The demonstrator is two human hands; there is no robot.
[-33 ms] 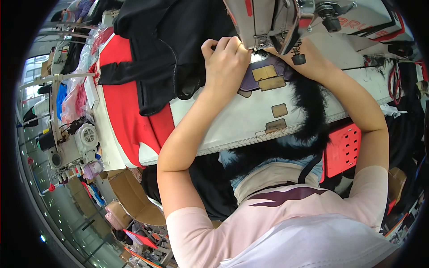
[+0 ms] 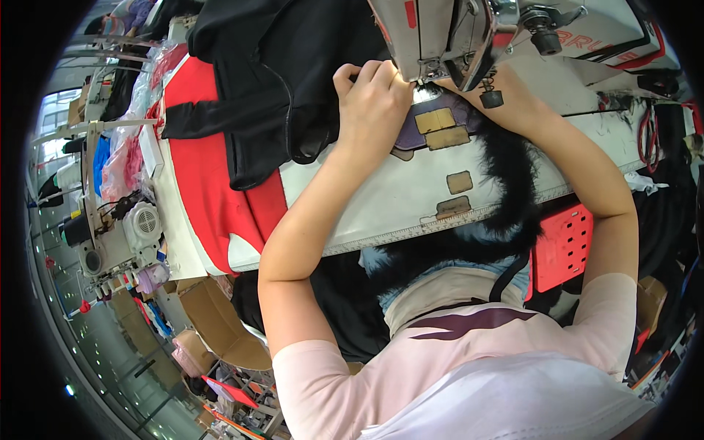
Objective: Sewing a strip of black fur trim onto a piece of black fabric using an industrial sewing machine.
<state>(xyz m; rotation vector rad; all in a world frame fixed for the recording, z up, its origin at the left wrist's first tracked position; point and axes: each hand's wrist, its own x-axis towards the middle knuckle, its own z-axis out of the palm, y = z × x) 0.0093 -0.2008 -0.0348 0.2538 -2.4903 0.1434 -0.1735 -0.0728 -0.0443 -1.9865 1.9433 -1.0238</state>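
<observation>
A sewing machine (image 2: pixel 412 37) stands over the far middle of the white worktable, its needle area lit. Just left of the needle is my left hand (image 2: pixel 372 106), fingers curled down on the edge of a black garment (image 2: pixel 242 44) spread to the left. To the right of the needle, my right hand (image 2: pixel 511 103) reaches in beside black fur trim (image 2: pixel 507 172); the machine head hides its fingertips. From there the fur strip hangs over the table edge and across my lap. The exact stitching spot is covered by my hands and the machine.
Red fabric (image 2: pixel 192 158) lies under the black garment at the table's left. Worn tan patches (image 2: pixel 446 138) and a measuring tape (image 2: pixel 396 235) are on the worktable (image 2: pixel 359 202). A red perforated plastic piece (image 2: pixel 563 246) is below the right edge. Cardboard boxes (image 2: pixel 220 323) stand at lower left.
</observation>
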